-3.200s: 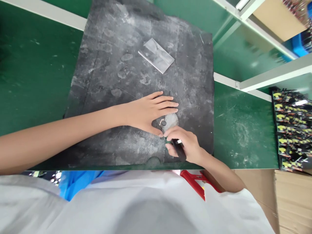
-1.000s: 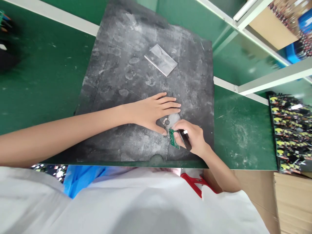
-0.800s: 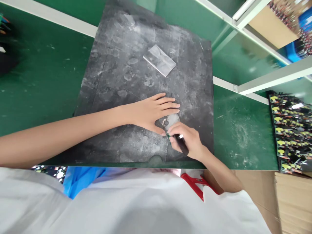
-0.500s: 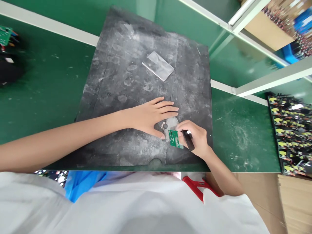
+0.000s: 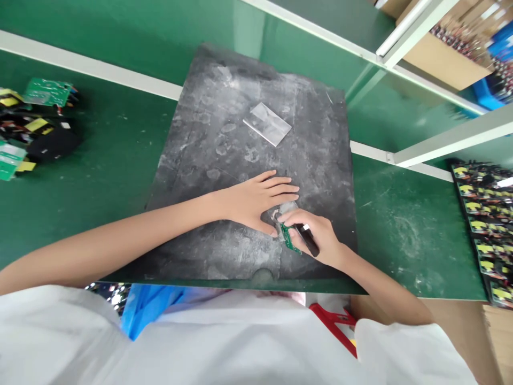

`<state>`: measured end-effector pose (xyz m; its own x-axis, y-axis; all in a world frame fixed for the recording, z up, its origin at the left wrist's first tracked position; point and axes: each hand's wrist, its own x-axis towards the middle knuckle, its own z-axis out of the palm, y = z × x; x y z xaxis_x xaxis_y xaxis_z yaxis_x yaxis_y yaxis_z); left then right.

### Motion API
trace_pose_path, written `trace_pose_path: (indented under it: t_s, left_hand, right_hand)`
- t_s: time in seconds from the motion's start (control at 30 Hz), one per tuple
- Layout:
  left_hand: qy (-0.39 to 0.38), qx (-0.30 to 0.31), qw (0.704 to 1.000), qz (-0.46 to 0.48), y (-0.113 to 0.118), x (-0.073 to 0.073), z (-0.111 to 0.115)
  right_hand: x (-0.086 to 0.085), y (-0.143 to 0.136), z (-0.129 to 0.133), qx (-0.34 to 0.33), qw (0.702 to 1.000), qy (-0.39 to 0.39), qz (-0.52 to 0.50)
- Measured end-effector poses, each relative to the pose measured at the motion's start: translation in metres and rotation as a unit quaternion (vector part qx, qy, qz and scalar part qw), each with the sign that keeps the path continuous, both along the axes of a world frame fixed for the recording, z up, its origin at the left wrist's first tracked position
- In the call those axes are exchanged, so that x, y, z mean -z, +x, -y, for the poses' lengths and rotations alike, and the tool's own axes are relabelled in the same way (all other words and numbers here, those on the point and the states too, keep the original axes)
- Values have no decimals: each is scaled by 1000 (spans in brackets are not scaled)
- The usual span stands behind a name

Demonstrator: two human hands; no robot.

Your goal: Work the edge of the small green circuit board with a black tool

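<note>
My left hand lies flat on the black mat, palm down, with its fingers spread. Just right of its thumb, my right hand pinches a small green circuit board, which is tilted so that it shows nearly edge-on. A black oblong piece with a white spot is also in the right hand, against the fingers; I cannot tell whether it is joined to the board. Between the two hands, a small metallic-looking part shows on a pale patch of the mat, partly hidden by the fingers.
A flat, greyish, shiny rectangle lies farther up the mat. On the green bench at left sits a pile of circuit boards with black and yellow parts. A black tray of similar assemblies stands at right. White frame bars cross the upper right.
The circuit board has turned from face-up to nearly edge-on in my right hand, which has closed in over it. My left hand stays flat. The view has shifted, showing more of the left pile.
</note>
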<state>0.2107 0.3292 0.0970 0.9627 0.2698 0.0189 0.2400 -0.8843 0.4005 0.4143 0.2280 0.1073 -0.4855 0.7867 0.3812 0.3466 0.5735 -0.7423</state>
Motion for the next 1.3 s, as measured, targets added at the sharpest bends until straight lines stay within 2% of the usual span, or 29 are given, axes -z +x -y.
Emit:
trace_pose_path:
  t_s: [0.23,0.4,0.57,0.73,0.9,1.1,1.3]
  left_hand:
    - [1,8,1000,3,-1,0,-3]
    - [2,9,1000,1,0,1,-5]
    - [3,12,1000,13,-1,1,-4]
    - [0,10,1000,4,-1,0,-4]
    - [2,12,1000,9,-1,1,-4]
    - [-3,15,1000,15,-1,1,-4]
    - [6,13,1000,5,0,1,-4]
  right_hand:
    - [10,8,9,-36,999,-5,-17]
    - [5,8,7,46,999,7,-25]
    - [7,4,10,-40,998,31,-36]
    - [10,5,9,25,999,26,-20]
    - [5,-4,11,-37,998,51,-32]
    - [9,-1,10,-18,999,12,-37]
    - [10,-1,8,-39,999,5,-21]
